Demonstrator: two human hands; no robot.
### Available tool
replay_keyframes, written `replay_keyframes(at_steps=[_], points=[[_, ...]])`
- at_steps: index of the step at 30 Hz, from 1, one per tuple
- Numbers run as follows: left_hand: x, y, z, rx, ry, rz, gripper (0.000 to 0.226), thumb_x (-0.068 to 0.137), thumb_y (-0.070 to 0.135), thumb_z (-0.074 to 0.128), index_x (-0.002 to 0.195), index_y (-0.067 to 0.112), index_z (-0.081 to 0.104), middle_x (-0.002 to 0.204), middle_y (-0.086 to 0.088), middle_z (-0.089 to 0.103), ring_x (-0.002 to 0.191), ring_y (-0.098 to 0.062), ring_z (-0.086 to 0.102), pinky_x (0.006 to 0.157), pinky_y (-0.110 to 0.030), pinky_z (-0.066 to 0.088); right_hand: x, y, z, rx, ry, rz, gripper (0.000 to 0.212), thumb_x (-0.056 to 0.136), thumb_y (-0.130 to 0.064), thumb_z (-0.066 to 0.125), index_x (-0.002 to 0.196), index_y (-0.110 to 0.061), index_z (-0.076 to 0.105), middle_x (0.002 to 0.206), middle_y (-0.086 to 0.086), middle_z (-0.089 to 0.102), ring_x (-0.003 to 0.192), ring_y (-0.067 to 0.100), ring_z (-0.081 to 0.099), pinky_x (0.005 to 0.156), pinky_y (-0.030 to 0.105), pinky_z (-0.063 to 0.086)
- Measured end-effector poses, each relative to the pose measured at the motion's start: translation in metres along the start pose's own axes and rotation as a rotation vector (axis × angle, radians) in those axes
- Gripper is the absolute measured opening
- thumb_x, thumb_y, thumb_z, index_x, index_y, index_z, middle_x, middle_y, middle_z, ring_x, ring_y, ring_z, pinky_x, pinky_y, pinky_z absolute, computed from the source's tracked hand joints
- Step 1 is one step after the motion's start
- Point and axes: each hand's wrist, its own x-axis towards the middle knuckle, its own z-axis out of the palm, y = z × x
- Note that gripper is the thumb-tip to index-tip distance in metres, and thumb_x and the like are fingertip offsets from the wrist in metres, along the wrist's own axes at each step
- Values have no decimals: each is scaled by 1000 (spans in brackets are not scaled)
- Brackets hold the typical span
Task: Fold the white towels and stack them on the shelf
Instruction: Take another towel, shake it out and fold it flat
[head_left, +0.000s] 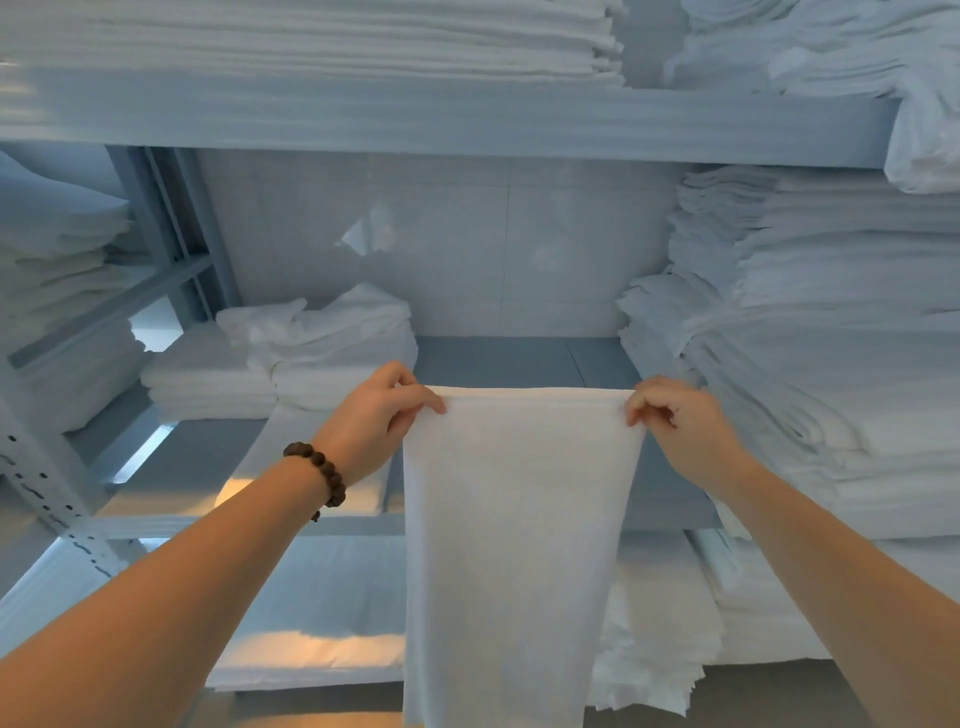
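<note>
The person holds one white towel (511, 545) up in front of the shelf (441, 122), and the towel hangs straight down from its top edge until it leaves the picture at the bottom. The left hand (376, 415) pinches the top left corner with the fingers curled over the edge, and on this wrist there is a bracelet of dark brown beads (319, 475). The right hand (675, 418) pinches the top right corner in the same way, fingers bent down around the cloth. The two hands are at about the same height, with the top edge stretched flat between them. Behind the towel, on the middle board, a low pile of folded towels (291, 364) lies at the left with a crumpled one on top, and a tall pile (810, 332) stands at the right. More folded white linen (332, 36) lies on the board above
</note>
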Motion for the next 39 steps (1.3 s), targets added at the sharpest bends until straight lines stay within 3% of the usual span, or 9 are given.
replay_keyframes(at_steps=[4,8,13,16,19,23,29,35,39], points=[[30,-46,23,96,-17,48,33,89,-2,50,103,22,68,99,-3,47,70,-22,50,63,-32,45,39,25,33,-101,6,1,26,85,15,52,80,0,72,89,10,61,78,22,56,72,20,39],[66,-93,47,83,-31,47,28,90,-1,51,104,16,67,101,-7,50,70,-25,54,64,-32,49,80,48,62,-205,3,-25,25,85,15,53,82,-1,72,89,14,62,73,24,57,67,14,34],[108,-139,77,-71,-79,-67,27,95,8,46,103,23,66,101,8,45,80,-14,50,74,-17,38,119,77,91,-276,20,-1,23,81,16,55,80,0,72,86,15,64,72,26,61,70,21,39],[131,-156,89,-96,-81,-48,22,94,7,49,102,17,67,95,11,44,71,-1,47,71,-6,32,139,96,102,-315,-1,-13,21,81,16,56,81,0,70,84,15,64,72,29,62,69,21,39],[151,-171,101,-90,-102,-39,18,89,6,55,100,15,66,90,13,43,64,0,45,70,-13,34,159,117,112,-319,-26,31,22,83,14,53,83,-1,69,89,14,62,77,26,59,70,22,37],[170,-196,134,-49,-124,-64,26,88,-2,48,100,13,66,99,5,52,74,-8,48,78,-20,39,180,151,135,-346,-69,14,22,82,14,52,83,0,68,90,15,63,78,25,58,69,18,33],[196,-247,198,56,-186,-112,23,92,0,43,102,8,62,112,-13,54,96,-29,54,90,-36,42,223,214,182,-463,-202,4,20,88,8,47,93,-3,62,97,16,54,83,30,53,74,36,43],[215,-299,265,247,-238,-138,19,92,5,44,105,12,55,106,-10,52,88,-27,52,81,-38,44,254,272,236,-520,-258,40,25,82,10,47,91,-8,61,95,15,52,84,30,53,73,36,41],[221,-315,295,355,-327,-210,22,89,3,46,107,14,52,108,-9,52,94,-25,51,84,-35,44,259,296,268,-573,-296,85,28,81,8,45,95,-13,58,101,12,49,87,30,53,74,34,41]])
